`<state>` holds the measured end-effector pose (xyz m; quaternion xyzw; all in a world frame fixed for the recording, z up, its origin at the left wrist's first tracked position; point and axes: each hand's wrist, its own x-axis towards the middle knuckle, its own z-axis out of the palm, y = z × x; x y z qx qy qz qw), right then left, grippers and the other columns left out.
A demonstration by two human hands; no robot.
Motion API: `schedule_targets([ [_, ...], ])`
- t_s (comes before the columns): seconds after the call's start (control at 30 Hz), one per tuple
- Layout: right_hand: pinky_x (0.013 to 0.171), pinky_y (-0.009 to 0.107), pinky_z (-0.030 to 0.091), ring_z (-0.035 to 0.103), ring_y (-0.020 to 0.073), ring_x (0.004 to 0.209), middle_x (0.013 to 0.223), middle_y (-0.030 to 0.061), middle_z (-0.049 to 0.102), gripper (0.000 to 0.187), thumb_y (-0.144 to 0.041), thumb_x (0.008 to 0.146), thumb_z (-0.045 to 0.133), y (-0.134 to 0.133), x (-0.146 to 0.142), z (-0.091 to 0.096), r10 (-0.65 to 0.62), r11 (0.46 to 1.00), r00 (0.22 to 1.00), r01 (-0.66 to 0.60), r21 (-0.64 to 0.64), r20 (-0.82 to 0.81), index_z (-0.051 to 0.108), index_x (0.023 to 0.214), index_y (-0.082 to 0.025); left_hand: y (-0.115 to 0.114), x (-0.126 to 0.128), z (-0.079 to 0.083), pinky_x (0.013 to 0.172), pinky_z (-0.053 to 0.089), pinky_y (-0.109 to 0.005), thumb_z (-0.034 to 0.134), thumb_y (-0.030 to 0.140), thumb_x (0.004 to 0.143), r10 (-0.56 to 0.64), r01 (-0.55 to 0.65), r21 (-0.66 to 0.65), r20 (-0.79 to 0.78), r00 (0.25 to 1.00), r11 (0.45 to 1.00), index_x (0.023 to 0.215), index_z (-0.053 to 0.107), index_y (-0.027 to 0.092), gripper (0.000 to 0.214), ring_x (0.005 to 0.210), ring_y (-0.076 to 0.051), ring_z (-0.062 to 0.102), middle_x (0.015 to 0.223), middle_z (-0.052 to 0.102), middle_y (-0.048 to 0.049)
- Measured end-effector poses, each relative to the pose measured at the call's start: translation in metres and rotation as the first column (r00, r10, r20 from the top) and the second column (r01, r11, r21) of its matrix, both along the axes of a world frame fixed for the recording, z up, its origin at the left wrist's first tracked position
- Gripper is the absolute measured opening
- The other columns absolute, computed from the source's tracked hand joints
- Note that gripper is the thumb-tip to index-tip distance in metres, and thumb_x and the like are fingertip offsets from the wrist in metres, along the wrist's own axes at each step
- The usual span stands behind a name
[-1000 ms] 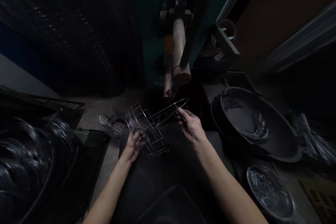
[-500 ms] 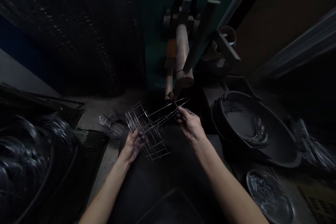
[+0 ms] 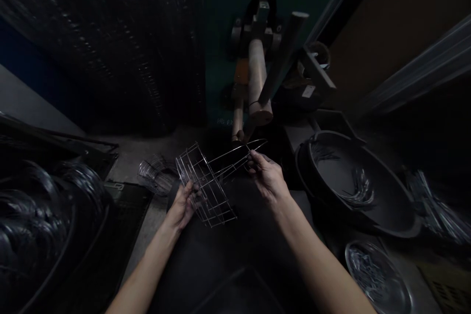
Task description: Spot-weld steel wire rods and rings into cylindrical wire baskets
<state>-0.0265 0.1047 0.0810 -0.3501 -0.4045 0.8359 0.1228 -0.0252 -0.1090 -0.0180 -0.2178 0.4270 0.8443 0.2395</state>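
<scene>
My left hand (image 3: 183, 204) is closed around the near left side of a wire basket (image 3: 217, 196), a curved grid of thin metal rods tilted in the air. A long narrow wire piece (image 3: 231, 150), with a curved end, reaches from the basket toward the right. My right hand (image 3: 267, 174) pinches that wire piece between thumb and fingers. Whether the wire piece is joined to the basket I cannot tell. Just beyond the wire's far end stand the two cylindrical arms of a machine (image 3: 260, 108), which look like welding electrodes.
On the right stands a black oval tub (image 3: 390, 206) with bent wires in it, and below it a metal bowl (image 3: 403, 287) of small metal pieces. Wire rings (image 3: 84, 186) fill a container at left. A loose wire bundle (image 3: 156, 174) lies on the floor. A rod (image 3: 283, 59) slants beside the machine.
The view has tilted slightly, so the machine and tub appear a little lower. Both hands keep their hold, and the basket has barely moved.
</scene>
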Motion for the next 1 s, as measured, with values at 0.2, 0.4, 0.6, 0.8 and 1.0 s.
schedule_targets([
  [0.2,0.036,0.012,0.034,0.051,0.0044,0.047,0.057,-0.0018,0.059,0.024,-0.016,0.057,0.083,0.0,-0.005,-0.001,0.011,1.0,1.0,-0.011,0.027,-0.012,0.061,0.063,-0.014,-0.001,-0.004,0.002,0.075,0.055,-0.035,0.086,0.05,0.054,-0.013,0.013,-0.005,-0.025,1.0,1.0,0.101,0.056,0.023,0.062,0.069,-0.011,0.056,0.082,0.056,0.0033],
  [0.4,0.037,0.013,0.034,0.052,0.0046,0.049,0.058,-0.0016,0.059,0.017,-0.016,0.062,0.08,-0.002,-0.007,0.003,0.014,1.0,1.0,-0.014,0.012,0.004,0.063,0.065,-0.014,0.001,-0.008,0.012,0.067,0.055,-0.033,0.083,0.045,0.061,-0.019,0.019,0.006,0.05,0.999,1.0,0.097,0.056,0.021,0.051,0.065,-0.013,0.058,0.077,0.058,0.002],
  [0.6,0.04,0.013,0.036,0.055,0.0047,0.052,0.065,-0.0009,0.064,0.024,-0.028,0.063,0.084,0.006,0.007,0.0,0.039,0.999,0.999,-0.039,0.019,0.004,0.066,0.071,-0.014,0.005,-0.007,0.014,0.067,0.056,-0.034,0.078,0.047,0.068,0.012,-0.012,0.003,0.073,0.997,1.0,0.094,0.056,0.021,0.043,0.061,-0.013,0.058,0.076,0.059,0.0014],
  [0.8,0.041,0.014,0.037,0.055,0.0055,0.053,0.065,-0.0004,0.064,0.02,-0.023,0.062,0.083,0.019,0.027,-0.006,-0.004,1.0,0.999,0.004,0.009,0.044,0.069,0.072,-0.013,0.005,-0.012,0.011,0.071,0.056,-0.038,0.081,0.047,0.065,0.024,-0.026,0.031,0.041,0.999,0.999,0.094,0.055,0.02,0.047,0.06,-0.012,0.058,0.073,0.058,0.0026],
  [1.0,0.043,0.015,0.038,0.055,0.006,0.054,0.066,-0.0003,0.065,0.015,-0.02,0.063,0.081,0.02,0.031,-0.007,0.001,1.0,0.998,0.0,-0.017,0.056,0.071,0.072,-0.014,0.003,-0.017,0.015,0.069,0.057,-0.036,0.079,0.05,0.065,-0.005,0.003,0.042,0.03,1.0,0.999,0.095,0.056,0.019,0.049,0.058,-0.011,0.056,0.074,0.059,0.002],
])
